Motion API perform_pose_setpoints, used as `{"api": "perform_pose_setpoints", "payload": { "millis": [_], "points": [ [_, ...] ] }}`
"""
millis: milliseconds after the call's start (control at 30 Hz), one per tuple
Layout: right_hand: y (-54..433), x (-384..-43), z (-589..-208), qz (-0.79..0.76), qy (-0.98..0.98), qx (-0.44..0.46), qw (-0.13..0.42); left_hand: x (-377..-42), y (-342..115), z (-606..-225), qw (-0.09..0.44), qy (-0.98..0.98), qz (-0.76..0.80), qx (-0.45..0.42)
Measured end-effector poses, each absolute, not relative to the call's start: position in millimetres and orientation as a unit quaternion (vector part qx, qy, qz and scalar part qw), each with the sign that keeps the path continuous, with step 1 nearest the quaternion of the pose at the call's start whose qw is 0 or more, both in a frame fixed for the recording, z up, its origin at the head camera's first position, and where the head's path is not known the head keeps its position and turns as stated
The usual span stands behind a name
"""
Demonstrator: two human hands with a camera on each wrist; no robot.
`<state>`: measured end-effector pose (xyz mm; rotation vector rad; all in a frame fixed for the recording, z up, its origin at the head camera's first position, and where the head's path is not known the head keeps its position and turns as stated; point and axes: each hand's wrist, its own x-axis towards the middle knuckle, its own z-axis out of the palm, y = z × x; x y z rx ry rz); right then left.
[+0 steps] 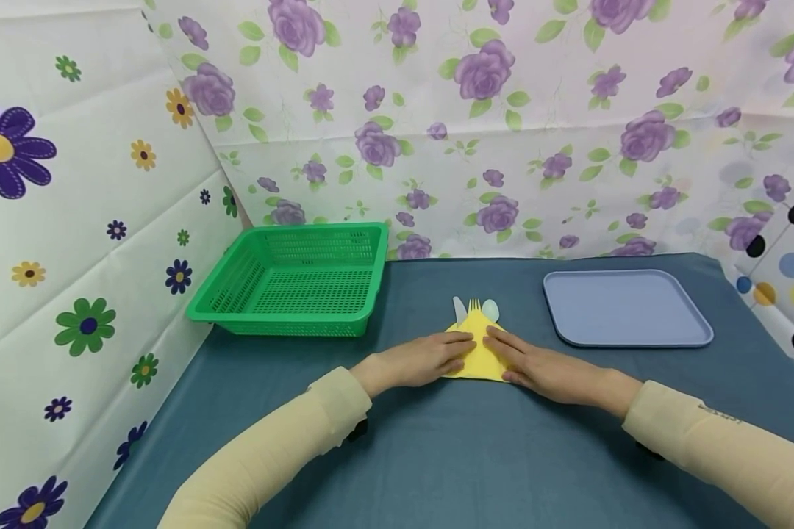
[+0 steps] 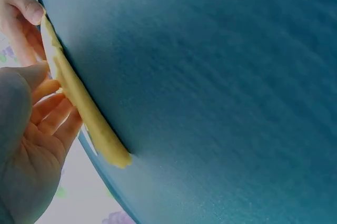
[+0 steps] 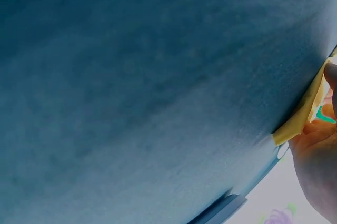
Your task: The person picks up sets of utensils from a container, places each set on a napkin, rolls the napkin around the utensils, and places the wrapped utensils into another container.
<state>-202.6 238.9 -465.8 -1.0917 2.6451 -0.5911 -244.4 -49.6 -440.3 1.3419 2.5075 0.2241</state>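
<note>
A yellow napkin (image 1: 478, 361), folded to a point at the top, lies on the blue-grey tabletop. Out of its upper end stick a knife (image 1: 459, 309), a yellow fork (image 1: 474, 304) and a pale spoon (image 1: 490, 311). My left hand (image 1: 430, 358) rests on the napkin's left side with fingers extended. From the other side, my right hand (image 1: 536, 365) lays straight fingers on its right half. In the left wrist view the folded napkin (image 2: 87, 103) appears edge-on, with fingertips against it. The right wrist view catches only a corner of the napkin (image 3: 300, 121).
A green plastic basket (image 1: 291, 327) with perforated sides stands at the back left. Toward the back right lies a flat blue-grey tray (image 1: 628, 344). Flowered cloth (image 1: 437, 184) hangs behind the table, and another patterned sheet (image 1: 93, 242) hangs along the left side.
</note>
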Motion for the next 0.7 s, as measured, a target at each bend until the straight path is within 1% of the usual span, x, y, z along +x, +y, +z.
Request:
{"api": "perform_pose_setpoints", "payload": {
  "millis": [300, 500, 700],
  "points": [
    [247, -204, -467, -0.159, 0.903, -0.395, 0.045, -251, -40, -441, 0.139, 0.867, 0.062, 0.475],
    [264, -198, -466, -0.133, 0.91, -0.391, 0.036, -253, -38, -441, 0.144, 0.867, 0.052, 0.473],
    [280, -186, -466, -0.104, 0.912, -0.396, 0.026, -251, -39, -443, 0.132, 0.864, 0.035, 0.485]
  ]
}}
